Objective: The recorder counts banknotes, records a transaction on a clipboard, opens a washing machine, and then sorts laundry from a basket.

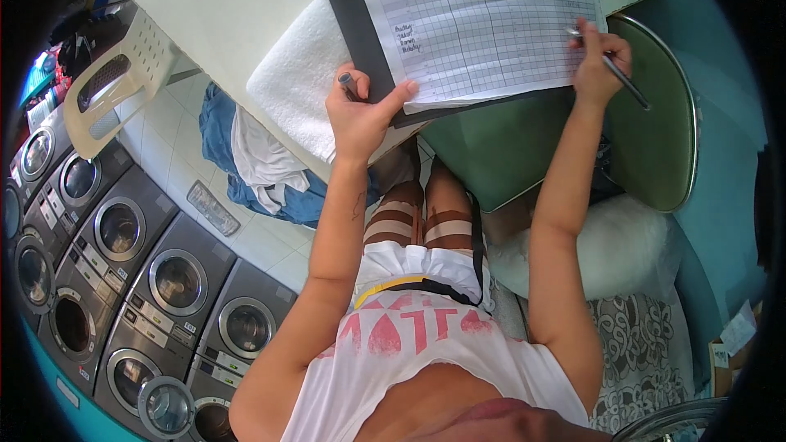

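Observation:
My left hand grips the lower left corner of a black clipboard or folder, thumb on top of the paper. A small dark cylinder, perhaps a marker or pen cap, pokes up between its fingers. On the board lie gridded paper sheets with handwriting down the left column. At the sheets' right edge, my right hand holds a dark pen that slants down to the right. A folded white towel lies on the tabletop beneath and left of the board.
The pale table has a green padded chair at its right. Stacked front-loading machines line the left, some doors swung out. Blue and white cloth sits below the table edge. A cream plastic chair stands at left.

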Tool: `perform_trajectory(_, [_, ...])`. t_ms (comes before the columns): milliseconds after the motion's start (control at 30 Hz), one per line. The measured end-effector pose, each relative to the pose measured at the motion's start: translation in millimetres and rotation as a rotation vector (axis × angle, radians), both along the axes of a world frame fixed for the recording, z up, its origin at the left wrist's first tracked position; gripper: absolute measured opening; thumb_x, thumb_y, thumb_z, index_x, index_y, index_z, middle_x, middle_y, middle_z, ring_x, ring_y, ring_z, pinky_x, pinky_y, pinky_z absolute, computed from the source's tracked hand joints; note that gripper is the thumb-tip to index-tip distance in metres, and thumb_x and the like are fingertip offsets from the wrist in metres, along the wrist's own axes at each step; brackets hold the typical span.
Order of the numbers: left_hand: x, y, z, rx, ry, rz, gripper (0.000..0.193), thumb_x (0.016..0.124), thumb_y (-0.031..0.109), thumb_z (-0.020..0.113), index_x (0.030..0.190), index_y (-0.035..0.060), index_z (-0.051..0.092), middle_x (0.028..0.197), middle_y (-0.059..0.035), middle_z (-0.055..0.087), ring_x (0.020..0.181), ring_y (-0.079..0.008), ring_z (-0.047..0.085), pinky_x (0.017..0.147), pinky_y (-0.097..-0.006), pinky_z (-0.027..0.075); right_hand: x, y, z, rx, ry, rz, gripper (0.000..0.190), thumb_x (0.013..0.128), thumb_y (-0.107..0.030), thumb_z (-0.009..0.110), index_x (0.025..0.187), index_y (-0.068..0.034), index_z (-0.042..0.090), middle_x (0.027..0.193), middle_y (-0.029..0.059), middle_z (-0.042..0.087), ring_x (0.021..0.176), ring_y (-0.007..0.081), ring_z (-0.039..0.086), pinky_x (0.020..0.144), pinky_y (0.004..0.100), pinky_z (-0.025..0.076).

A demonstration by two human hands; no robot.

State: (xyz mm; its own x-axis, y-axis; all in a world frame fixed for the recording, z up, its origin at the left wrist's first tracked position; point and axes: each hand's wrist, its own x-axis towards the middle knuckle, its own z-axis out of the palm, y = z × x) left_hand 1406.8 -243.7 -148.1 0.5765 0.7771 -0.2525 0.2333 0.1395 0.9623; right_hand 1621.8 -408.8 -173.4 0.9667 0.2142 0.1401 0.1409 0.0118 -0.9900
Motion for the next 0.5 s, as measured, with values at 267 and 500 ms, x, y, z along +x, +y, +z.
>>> perform_trajectory(267, [-4, 3, -3, 0.052, 0.034, -0.012, 0.046, 0.052, 0.008, 0.072, 0.057, 0.0103, 0.027, 0.064, 0.0028, 0.034, 0.057, -0.0058, 0.032, 0.048, -0.0167, 0.03, 25, -17, -12, -0.018, 0.052, -0.2, 0.021, 0.07, -0.002, 0.054, 0.06, -0.004, 0.036, 0.056, 0.0066, 0.047, 0.058, 0.0177, 0.057, 0.043, 0.0214, 0.044])
perform_trajectory(500, [-1, 1, 2, 0.011, 0.033, -0.007, 0.046, 0.052, 0.009, 0.073, 0.057, 0.0104, 0.027, 0.066, 0.0021, 0.035, 0.059, -0.006, 0.034, 0.049, -0.0166, 0.031, 25, -17, -12, -0.107, 0.047, -0.2, 0.021, 0.069, 0.0, 0.053, 0.059, -0.004, 0.035, 0.056, 0.006, 0.047, 0.058, 0.0172, 0.057, 0.044, 0.021, 0.043])
